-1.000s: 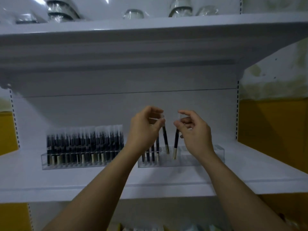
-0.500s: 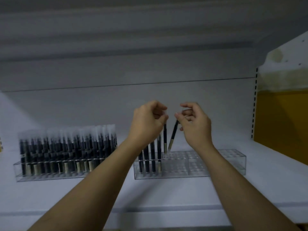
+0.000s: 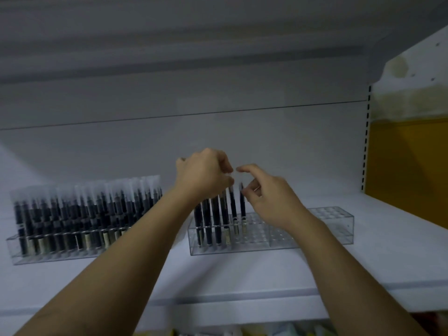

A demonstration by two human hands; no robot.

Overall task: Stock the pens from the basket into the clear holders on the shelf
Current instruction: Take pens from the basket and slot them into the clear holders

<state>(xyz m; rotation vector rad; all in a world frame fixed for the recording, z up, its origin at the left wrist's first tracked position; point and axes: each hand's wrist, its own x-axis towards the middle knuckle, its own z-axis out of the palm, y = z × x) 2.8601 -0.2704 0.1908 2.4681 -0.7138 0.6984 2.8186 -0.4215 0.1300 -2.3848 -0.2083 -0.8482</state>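
A clear holder (image 3: 322,226) stands on the white shelf (image 3: 363,270), with several dark pens upright in its left end. My left hand (image 3: 203,175) is closed on the top of one standing pen (image 3: 233,204). Just to its right, my right hand (image 3: 269,200) pinches the top of the neighbouring pen (image 3: 243,207) between thumb and middle finger, index finger lifted. Both pens' tips sit in holes of the holder. The holder's right part has bare holes. No basket is in view.
A second clear holder (image 3: 14,248), packed with dark pens with pale caps, stands at the left of the shelf. Another shelf hangs low overhead. A yellow wall (image 3: 407,161) lies to the right. Pale packets (image 3: 242,332) show below the shelf's front edge.
Both pens have come down from tilted in the air to upright in the holder. My hands dropped with them, and my right index finger has lifted. The view has tipped downward.
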